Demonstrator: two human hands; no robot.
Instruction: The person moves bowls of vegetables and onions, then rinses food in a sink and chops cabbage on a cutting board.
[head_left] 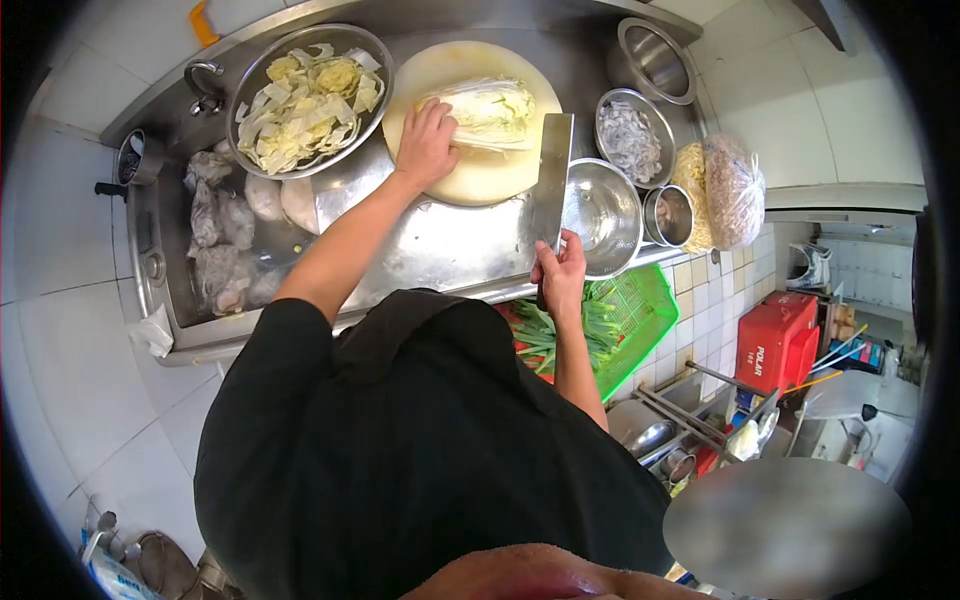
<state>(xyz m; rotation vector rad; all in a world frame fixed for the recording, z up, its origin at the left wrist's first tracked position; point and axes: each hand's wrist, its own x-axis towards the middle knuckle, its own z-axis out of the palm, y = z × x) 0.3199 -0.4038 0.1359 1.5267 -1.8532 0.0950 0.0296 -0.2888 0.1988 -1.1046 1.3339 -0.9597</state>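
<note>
A napa cabbage lies on its side on a round, pale cutting board. My left hand grips the cabbage's left end, fingers curled over it. In my right hand is the handle of a cleaver, its broad blade pointing away from me along the board's right edge, apart from the cabbage. Left of the board, a large metal bowl holds loose cabbage leaves.
A perforated colander sits right of the cleaver. Beyond it are a bowl of greyish strips, a small pot and filled plastic bags. Bagged items lie in the sink at left. A green basket with leafy greens stands below the counter.
</note>
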